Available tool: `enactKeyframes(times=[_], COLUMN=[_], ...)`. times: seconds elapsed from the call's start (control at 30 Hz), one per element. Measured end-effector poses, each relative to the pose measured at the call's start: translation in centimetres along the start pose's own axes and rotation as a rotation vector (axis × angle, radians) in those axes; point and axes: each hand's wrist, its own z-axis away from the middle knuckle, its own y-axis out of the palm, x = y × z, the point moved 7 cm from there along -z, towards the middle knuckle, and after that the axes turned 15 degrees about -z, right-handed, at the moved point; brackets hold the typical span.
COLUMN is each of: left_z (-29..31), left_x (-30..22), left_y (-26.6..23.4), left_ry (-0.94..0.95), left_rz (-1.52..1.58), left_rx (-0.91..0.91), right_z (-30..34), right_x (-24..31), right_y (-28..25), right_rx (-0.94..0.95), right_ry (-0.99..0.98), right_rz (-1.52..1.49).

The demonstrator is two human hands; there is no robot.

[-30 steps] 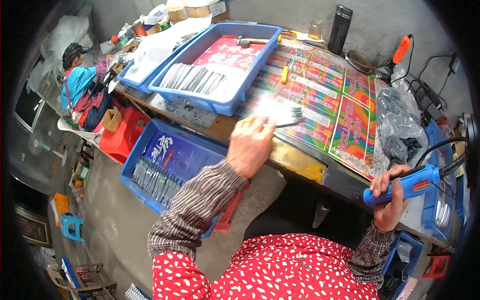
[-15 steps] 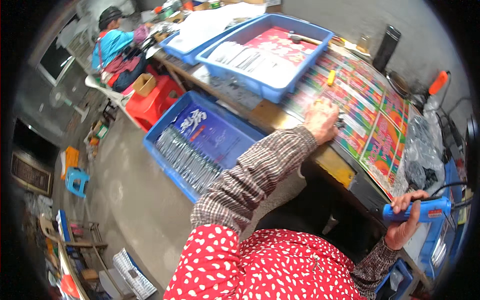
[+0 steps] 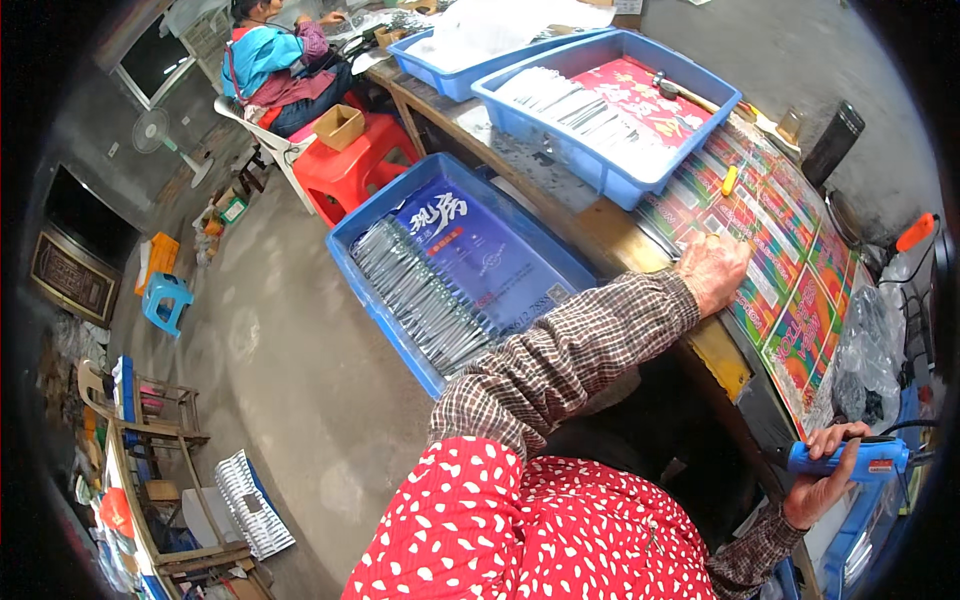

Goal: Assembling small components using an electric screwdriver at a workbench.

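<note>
My left hand (image 3: 716, 272) reaches across to the bench, its fingers curled down over the colourful printed sheet (image 3: 790, 262). What those fingers hold, if anything, is hidden. At the right, my right hand (image 3: 828, 478) is wrapped round a blue corded power tool (image 3: 845, 458), held low beside the bench's near edge. A small yellow object (image 3: 730, 181) lies on the sheet beyond my left hand. Left of my left forearm is a blue tray (image 3: 350, 240), lined with a blue printed sheet and holding a row of slim metal pieces (image 3: 415, 295).
On the bench, another blue tray (image 3: 610, 183) holds pale slim pieces and a hammer (image 3: 668, 86). A dark cylinder (image 3: 833, 143) and a clear plastic bag (image 3: 868, 350) sit to the right. Beside a red stool (image 3: 350, 170), a co-worker (image 3: 270, 65) sits at the far left.
The view has swung, so most things appear shifted to the right. My left hand stays over the printed sheet, and my right hand keeps hold of the power tool.
</note>
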Motion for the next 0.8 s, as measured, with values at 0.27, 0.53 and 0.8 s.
enactKeyframes(times=[0.27,0.53,0.8], left_z=[0.3,2.2,10.3], left_x=[-0.8,-1.5,5.5], left_y=[0.7,-3.7,-9.7], left_ry=[0.055,0.114,0.104], left_rz=[-0.169,-0.017,0.140], left_rx=[-0.092,-0.241,-0.184], right_z=[-0.1,0.0,-0.5], right_x=[-0.1,-0.3,-0.2], right_y=[-0.7,-0.3,-0.5], right_rx=[0.011,0.015,0.019], right_ry=[0.014,0.023,0.015], right_rz=[-0.014,0.004,0.036])
